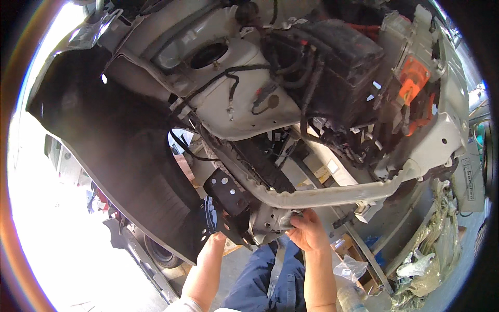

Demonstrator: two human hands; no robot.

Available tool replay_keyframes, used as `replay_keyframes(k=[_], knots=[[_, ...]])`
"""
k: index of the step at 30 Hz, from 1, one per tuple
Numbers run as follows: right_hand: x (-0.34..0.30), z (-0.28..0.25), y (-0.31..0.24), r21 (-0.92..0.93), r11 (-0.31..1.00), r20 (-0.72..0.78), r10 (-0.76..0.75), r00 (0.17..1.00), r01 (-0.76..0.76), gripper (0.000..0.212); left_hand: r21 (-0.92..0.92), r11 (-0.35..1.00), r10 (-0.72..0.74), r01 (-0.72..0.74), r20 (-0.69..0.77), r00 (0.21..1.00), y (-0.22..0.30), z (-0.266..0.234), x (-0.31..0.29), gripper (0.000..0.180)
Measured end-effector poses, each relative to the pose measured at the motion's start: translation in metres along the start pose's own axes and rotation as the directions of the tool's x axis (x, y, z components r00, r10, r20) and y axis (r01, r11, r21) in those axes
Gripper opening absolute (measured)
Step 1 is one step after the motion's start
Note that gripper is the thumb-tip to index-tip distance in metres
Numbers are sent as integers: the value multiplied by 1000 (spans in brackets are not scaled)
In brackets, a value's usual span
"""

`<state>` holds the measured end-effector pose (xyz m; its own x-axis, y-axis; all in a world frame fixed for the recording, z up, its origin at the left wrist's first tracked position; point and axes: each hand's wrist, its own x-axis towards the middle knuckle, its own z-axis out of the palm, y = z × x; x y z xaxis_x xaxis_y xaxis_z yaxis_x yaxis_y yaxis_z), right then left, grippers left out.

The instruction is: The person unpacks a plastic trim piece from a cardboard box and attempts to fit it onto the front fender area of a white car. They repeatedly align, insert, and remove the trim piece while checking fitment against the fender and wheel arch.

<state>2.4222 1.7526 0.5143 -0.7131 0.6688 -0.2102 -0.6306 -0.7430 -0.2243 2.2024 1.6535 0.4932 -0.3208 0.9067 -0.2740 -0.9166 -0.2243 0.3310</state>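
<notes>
Two bare hands, working low under 1 car body. Right hand [309, 232], 5 o'clock: fingers curled at the edge of 1 pale bracket [265, 221], which sits between 5 and 6, near centre; cannot tell whether they pinch it. Left hand [218, 237], 7 o'clock: mostly hidden at 1 black bracket [236, 202]; grip cannot be told. Black bracket, 7 o'clock, near centre: at least 3 round holes. Also 1 dark panel [125, 140] at 9, 1 crossbar [327, 198] at 4, 1 orange connector [414, 75] at 2.
</notes>
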Motion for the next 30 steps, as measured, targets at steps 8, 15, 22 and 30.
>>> replay_keyframes(k=[8,15,22,30], knots=[[19,-22,-16,146,975,76,156,985,-165,32,-12,1000,16,-17,-18,1000,0,-2,-2,33],[14,-23,-15,116,983,-7,141,990,-139,36,-27,999,20,-21,-39,999,-6,1,-1,33],[-3,-27,-10,204,978,-85,67,994,-48,39,-48,998,26,-30,-75,997,-16,3,1,33],[-15,-23,-6,191,981,114,-46,992,24,54,-35,989,135,-147,-224,965,-12,2,-3,34]])
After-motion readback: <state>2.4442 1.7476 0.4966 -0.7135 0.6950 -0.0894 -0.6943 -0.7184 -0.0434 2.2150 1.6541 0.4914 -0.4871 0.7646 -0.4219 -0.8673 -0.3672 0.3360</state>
